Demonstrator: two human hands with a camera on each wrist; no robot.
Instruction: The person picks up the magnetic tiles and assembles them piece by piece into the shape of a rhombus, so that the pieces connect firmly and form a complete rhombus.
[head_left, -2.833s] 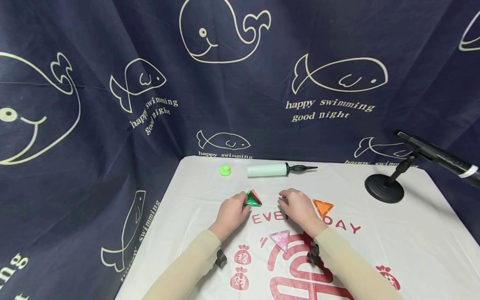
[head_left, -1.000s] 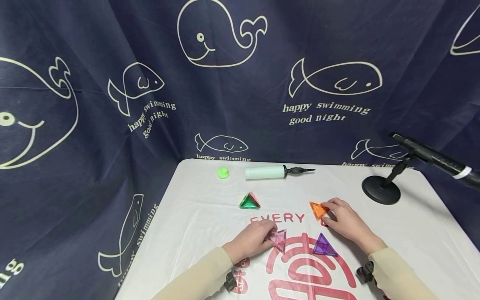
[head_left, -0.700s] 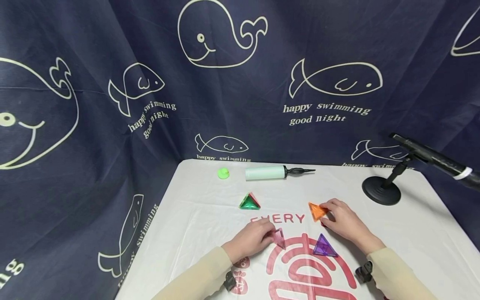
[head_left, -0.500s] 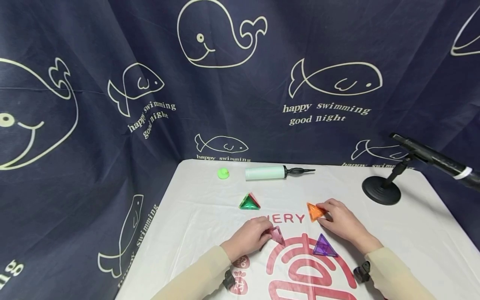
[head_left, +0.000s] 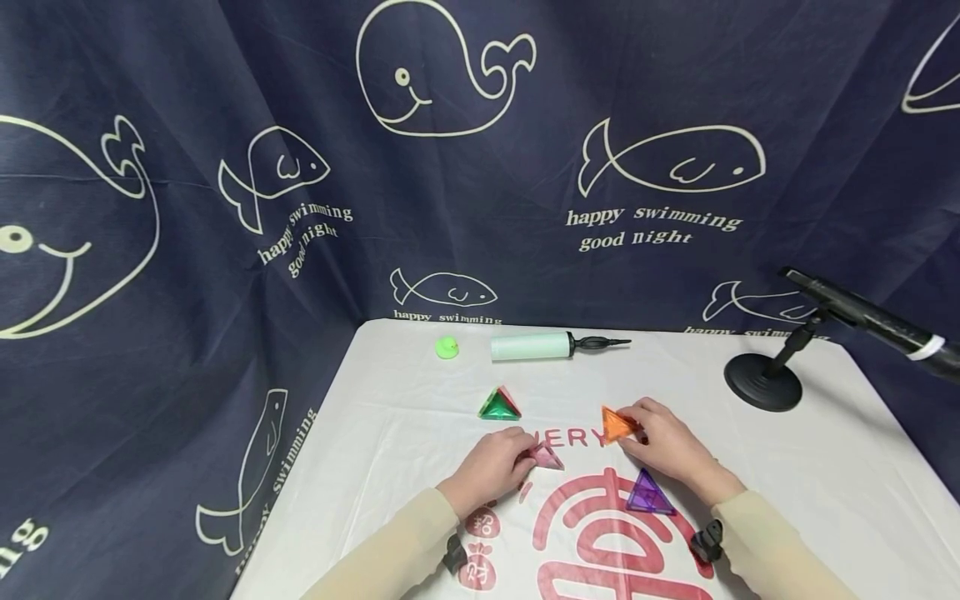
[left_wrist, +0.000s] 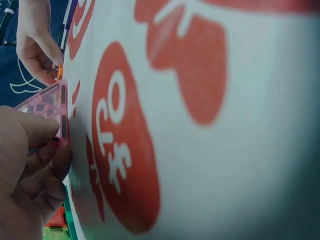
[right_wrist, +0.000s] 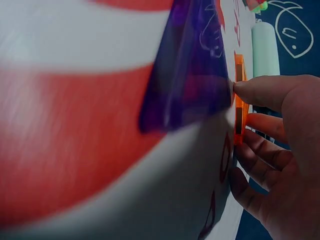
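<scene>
My left hand (head_left: 487,468) pinches a clear pink triangular magnetic tile (head_left: 548,456) between thumb and fingers; the left wrist view shows the pink tile (left_wrist: 50,107) held on edge near the cloth. To the right, my right hand (head_left: 670,442) pinches an orange triangular magnetic tile (head_left: 615,426), its edge with dark magnets visible in the right wrist view (right_wrist: 239,100). A purple triangular tile (head_left: 649,495) rests on the cloth just below the right hand. Beyond the left hand stands a small pyramid of green and red triangular tiles (head_left: 500,404), touched by neither hand.
At the back of the white table (head_left: 405,375) lie a green toy duck (head_left: 447,347) and a pale green hand pump (head_left: 532,346) with a black nozzle. A black stand with a round base (head_left: 762,382) is at the right. Dark blue curtains (head_left: 480,208) hang behind.
The left hand has left the green and red tiles and taken the pink tile, tilting it leftward and away. The right hand has taken the orange tile and slid it left. The purple tile came into view.
</scene>
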